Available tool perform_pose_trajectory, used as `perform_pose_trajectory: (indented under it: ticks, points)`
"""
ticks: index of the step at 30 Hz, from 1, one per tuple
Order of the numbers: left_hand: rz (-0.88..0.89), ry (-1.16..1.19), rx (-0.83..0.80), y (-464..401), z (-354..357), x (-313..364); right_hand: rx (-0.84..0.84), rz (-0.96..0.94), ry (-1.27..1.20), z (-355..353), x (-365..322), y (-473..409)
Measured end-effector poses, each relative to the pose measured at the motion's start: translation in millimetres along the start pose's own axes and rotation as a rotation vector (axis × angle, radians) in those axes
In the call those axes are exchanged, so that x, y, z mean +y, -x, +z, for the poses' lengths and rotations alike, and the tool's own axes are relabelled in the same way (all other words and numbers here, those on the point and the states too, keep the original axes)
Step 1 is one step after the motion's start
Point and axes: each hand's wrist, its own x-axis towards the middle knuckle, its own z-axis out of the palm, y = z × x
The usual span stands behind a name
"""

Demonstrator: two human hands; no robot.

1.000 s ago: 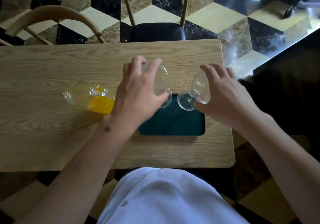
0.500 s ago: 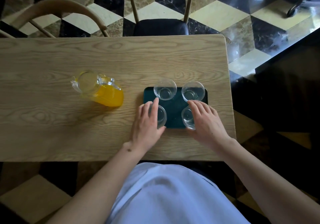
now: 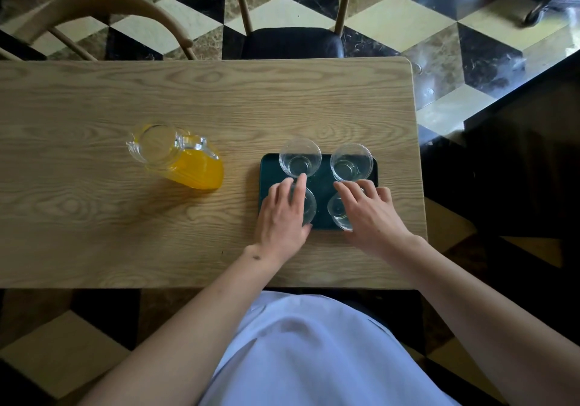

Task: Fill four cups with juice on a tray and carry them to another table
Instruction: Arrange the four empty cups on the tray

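Note:
A dark green tray (image 3: 267, 171) lies on the right part of the wooden table (image 3: 188, 97). Four empty clear glass cups stand on it in two rows. The far left cup (image 3: 300, 157) and far right cup (image 3: 351, 161) stand free. My left hand (image 3: 282, 217) lies over the near left cup (image 3: 310, 206), fingers across its rim and thumb at its near side. My right hand (image 3: 370, 214) covers the near right cup (image 3: 336, 214) the same way. A glass pitcher (image 3: 179, 160) with orange juice in its lower part stands left of the tray.
Behind the far table edge stand a chair with a dark seat (image 3: 292, 42) and a curved wooden chair back (image 3: 94, 6). The table's right edge (image 3: 419, 170) is close to the tray. Patterned tile floor lies beyond.
One second ago each hand carried a cup above the tray's far end. Those cups now stand on the tray, and both hands have come back onto the two near cups.

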Motion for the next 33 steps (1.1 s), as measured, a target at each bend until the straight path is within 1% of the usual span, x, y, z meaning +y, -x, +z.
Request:
perform_pose_trajectory:
  ticks: [9, 12, 15, 17, 18, 20, 22, 24, 26, 29, 33]
  points:
    - [-0.009, 0.012, 0.011, -2.5, 1.9, 1.2, -0.012, -0.044, -0.014, 2.6, 8.9, -3.1]
    - [-0.029, 0.06, 0.063, -1.1, -0.3, 2.7, 0.037, -0.028, -0.081, -0.4, 11.2, 1.3]
    - [-0.134, 0.129, 0.188, 0.6, -9.6, -5.3, 0.181, 0.148, -0.284, -8.0, 16.2, 8.0]
    - [-0.28, 0.203, 0.208, 2.7, -16.5, -14.3, 0.248, 0.335, -0.467, -10.7, 23.0, 12.5]
    - [-0.374, 0.264, 0.186, 3.9, -18.8, -19.4, 0.234, 0.427, -0.579, -9.8, 26.9, 14.4]
    - [-0.549, 0.387, 0.093, 4.6, -17.5, -31.5, 0.135, 0.564, -0.773, -7.0, 30.9, 17.5]
    - [-0.687, 0.555, -0.017, 4.2, -14.2, -38.9, 0.04, 0.627, -0.88, 0.2, 30.9, 18.8]
    - [-0.787, 0.749, -0.063, 4.3, -11.1, -40.7, -0.007, 0.678, -0.933, 7.9, 27.6, 17.8]
    - [-0.837, 0.842, -0.08, 4.5, -10.0, -37.8, -0.014, 0.742, -0.983, 14.0, 25.9, 15.0]
    - [-0.847, 0.866, -0.09, 3.5, -7.4, -33.4, -0.02, 0.814, -1.039, 15.9, 26.3, 11.3]
    - [-0.854, 0.876, -0.077, 1.9, -4.3, -30.3, -0.009, 0.842, -1.048, 15.5, 30.6, 12.1]
